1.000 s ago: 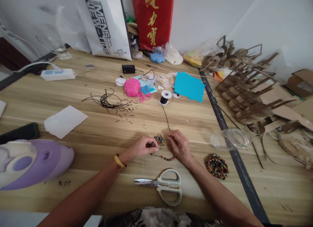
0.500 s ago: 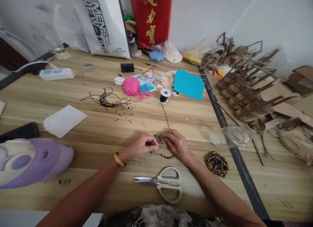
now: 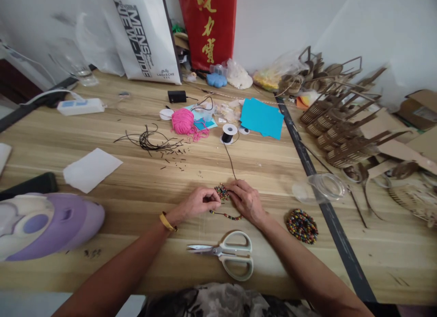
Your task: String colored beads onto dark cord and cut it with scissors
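A small heap of multicoloured beads [image 3: 221,192] lies on the wooden table between my two hands. My left hand [image 3: 201,201] is closed in a pinch at the heap's left side; what its fingertips hold, if anything, is too small to make out. My right hand [image 3: 247,201] rests at the heap's right side, fingers together on a black cord. That cord [image 3: 231,160] runs up to a white-rimmed spool [image 3: 228,133]. Below the heap, a short strand of strung beads [image 3: 229,216] curves toward my right palm, where its end is hidden.
Scissors [image 3: 223,253] lie slightly apart near the front edge. A coil of strung beads [image 3: 302,226] and a clear plastic container [image 3: 319,188] are to the right. Black cord pieces [image 3: 148,140], pink yarn [image 3: 183,121] and blue sheets [image 3: 261,118] lie farther back. A purple-white appliance [image 3: 58,223] stands left.
The camera view has shifted slightly. Both hands stay almost where they were beside the bead heap, with only small finger movement at the left fingertips.
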Motion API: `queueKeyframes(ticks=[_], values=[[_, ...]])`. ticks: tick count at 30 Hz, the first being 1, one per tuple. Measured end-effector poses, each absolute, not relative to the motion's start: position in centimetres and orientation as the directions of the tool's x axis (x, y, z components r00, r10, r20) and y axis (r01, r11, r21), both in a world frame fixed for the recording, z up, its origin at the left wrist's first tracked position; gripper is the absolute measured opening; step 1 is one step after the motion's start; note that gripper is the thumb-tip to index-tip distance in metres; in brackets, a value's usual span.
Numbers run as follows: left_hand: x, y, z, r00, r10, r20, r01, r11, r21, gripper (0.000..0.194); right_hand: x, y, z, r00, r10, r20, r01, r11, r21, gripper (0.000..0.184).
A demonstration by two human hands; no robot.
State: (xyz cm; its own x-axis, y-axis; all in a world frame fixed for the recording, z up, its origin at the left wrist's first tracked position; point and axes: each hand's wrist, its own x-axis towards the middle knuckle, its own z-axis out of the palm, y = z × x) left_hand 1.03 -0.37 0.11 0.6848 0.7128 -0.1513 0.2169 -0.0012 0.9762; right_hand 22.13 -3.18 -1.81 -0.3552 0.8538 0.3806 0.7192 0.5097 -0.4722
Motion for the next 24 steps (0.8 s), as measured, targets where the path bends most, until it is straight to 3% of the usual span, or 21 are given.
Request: queueKeyframes(ticks=[24], values=[[0.97, -0.35, -0.08, 0.689, 0.706, -0.167, 0.222, 0.014, 0.975, 0.015, 22.0, -3.25, -1.14, -0.367, 0.867, 0.337, 0.731, 0.492, -0.472, 0.015]])
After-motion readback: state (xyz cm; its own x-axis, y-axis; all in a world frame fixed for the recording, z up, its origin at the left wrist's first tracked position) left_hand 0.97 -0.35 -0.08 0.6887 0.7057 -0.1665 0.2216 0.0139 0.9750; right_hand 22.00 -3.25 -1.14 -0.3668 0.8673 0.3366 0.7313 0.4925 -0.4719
